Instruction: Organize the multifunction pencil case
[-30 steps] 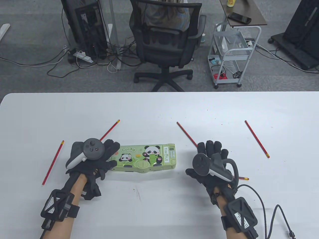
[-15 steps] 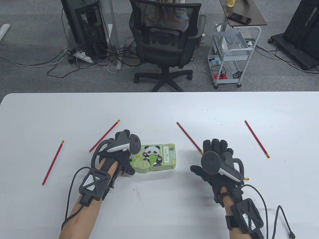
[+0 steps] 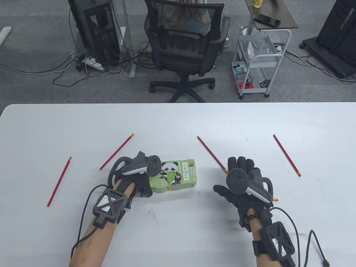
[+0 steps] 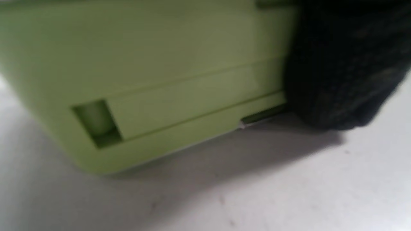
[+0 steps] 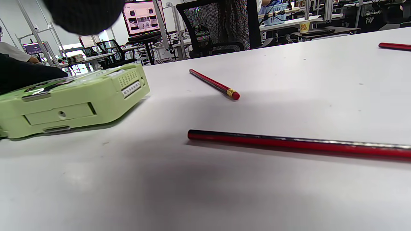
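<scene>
The green panda pencil case [image 3: 178, 176] lies closed in the middle of the table. My left hand [image 3: 139, 179] covers its left end and grips it. In the left wrist view a gloved finger [image 4: 343, 64] presses on the case's front side [image 4: 144, 80]. My right hand [image 3: 242, 175] rests flat on the table to the right of the case, fingers spread and holding nothing. It lies over a red pencil [image 5: 289, 143] whose eraser end [image 3: 274, 199] sticks out. Another red pencil [image 3: 211, 153] lies between the case and my right hand.
More red pencils lie at the far left [image 3: 59, 182], left of centre [image 3: 116, 152] and at the right [image 3: 287, 155]. The white table's far edge [image 3: 178, 103] faces an office chair [image 3: 186, 50] and a cart [image 3: 258, 61].
My left hand has moved right, turned on its side and closed over the case's left end. My right hand has shifted slightly to the right and stays flat.
</scene>
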### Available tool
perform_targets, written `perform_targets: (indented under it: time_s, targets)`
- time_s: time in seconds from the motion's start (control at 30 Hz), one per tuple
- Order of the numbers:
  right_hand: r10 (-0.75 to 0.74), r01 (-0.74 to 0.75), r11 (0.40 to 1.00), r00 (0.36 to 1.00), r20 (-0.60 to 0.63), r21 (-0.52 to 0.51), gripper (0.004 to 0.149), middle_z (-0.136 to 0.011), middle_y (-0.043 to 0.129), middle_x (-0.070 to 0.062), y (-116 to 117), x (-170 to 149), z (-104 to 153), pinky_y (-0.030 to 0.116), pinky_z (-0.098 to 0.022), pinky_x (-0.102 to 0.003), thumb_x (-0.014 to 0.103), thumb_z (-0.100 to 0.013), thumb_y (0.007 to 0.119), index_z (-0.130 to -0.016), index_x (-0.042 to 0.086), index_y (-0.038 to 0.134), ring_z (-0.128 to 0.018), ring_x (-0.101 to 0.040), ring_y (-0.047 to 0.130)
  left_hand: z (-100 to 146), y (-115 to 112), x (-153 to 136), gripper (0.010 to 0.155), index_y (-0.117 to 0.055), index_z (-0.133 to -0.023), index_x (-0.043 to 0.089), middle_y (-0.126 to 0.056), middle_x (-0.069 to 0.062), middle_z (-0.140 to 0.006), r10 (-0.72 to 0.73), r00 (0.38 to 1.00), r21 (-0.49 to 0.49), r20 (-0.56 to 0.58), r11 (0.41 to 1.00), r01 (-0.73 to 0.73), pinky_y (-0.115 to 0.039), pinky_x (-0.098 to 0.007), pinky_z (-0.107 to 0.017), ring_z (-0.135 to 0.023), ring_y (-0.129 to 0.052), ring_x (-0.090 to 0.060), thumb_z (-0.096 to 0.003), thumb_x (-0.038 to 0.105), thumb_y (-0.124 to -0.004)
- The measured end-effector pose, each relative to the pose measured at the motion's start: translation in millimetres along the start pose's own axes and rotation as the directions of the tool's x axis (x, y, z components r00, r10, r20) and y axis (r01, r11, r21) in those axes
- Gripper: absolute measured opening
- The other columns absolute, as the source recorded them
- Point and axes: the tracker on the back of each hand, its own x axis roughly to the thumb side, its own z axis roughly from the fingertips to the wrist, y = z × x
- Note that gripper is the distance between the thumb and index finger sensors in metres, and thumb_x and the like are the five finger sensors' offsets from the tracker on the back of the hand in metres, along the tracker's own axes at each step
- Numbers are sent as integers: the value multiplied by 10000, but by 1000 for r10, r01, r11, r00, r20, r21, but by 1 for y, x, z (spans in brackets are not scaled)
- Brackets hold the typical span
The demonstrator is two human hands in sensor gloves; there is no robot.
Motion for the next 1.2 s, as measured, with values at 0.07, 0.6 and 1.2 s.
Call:
perform_targets:
  time_s: [0.07,0.6,1.2]
  targets:
    - [-15,15,1000,1000,6,-5,1052,-1054,106,-484,0,0,0,293,-654,-790,587,-499,626,-1102,-77,75,-927,-731,195,8,3,-5,1254,-263,-1091,38,-475,-251,-1152,71,997,59,19,996,-72,-528,-777,-674,-1033,-638,-531,-250,523,-1056]
    - [-726,757,631,500,472,168,1284,-1007,93,-549,-14,69,-11,330,-665,-793,619,-408,733,-1017,-220,-26,-912,-776,226,73,23,18,1264,-261,-1100,21,-464,-282,-1156,622,625,147,472,643,-752,-521,-778,-663,-1035,-618,-572,-259,539,-1051]
    - [-290,340,939,858,423,-45,1263,-1063,390,-478,-48,140,-31,521,-670,-785,614,-433,894,-1114,-166,171,-930,-716,569,142,1,-97,1056,-301,-1106,40,-383,-314,-1165,534,845,499,15,729,-469,-479,-769,-668,-1050,-452,-624,-379,594,-828]
